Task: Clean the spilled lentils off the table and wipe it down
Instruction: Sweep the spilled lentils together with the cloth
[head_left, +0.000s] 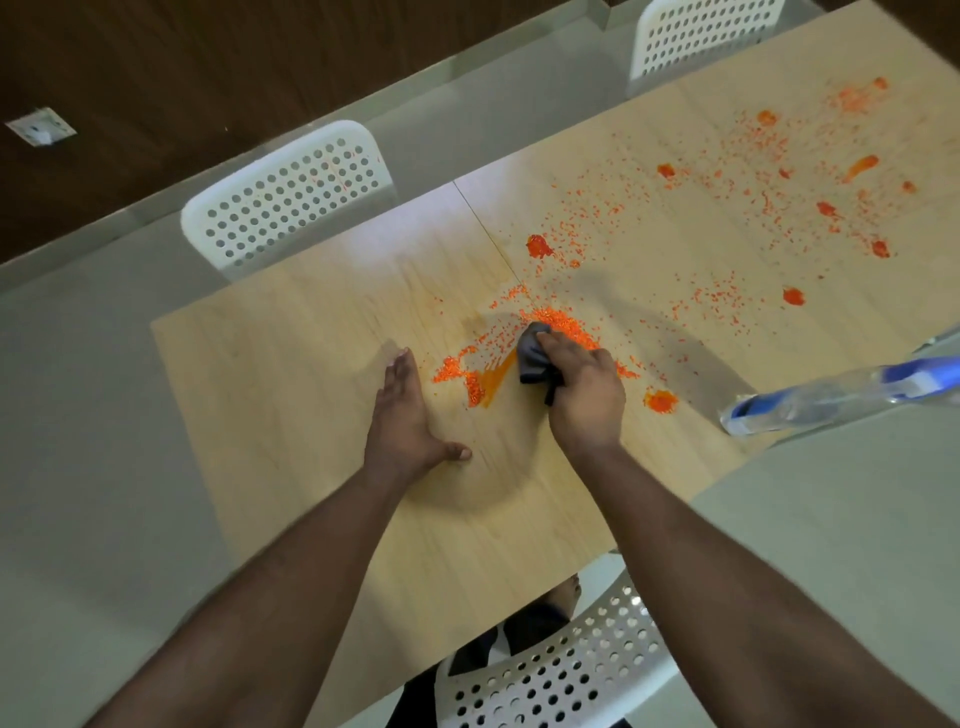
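A pale wooden tabletop (291, 364) carries orange lentils (561, 322), scattered from its middle toward the far right corner. The right hand (584, 387) grips a grey cloth (535, 356) against them; the left hand (402, 421) lies flat, fingers straight.

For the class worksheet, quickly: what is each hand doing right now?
Left hand: open, flat on the table, holding nothing.
Right hand: fingers curled round a dark cloth among the lentils.

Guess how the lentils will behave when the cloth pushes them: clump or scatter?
Probably both. The lentils are small loose grains, so dry ones likely scatter or roll ahead of the cloth. Near the wet orange smear they look clumped, so those may stick and streak.
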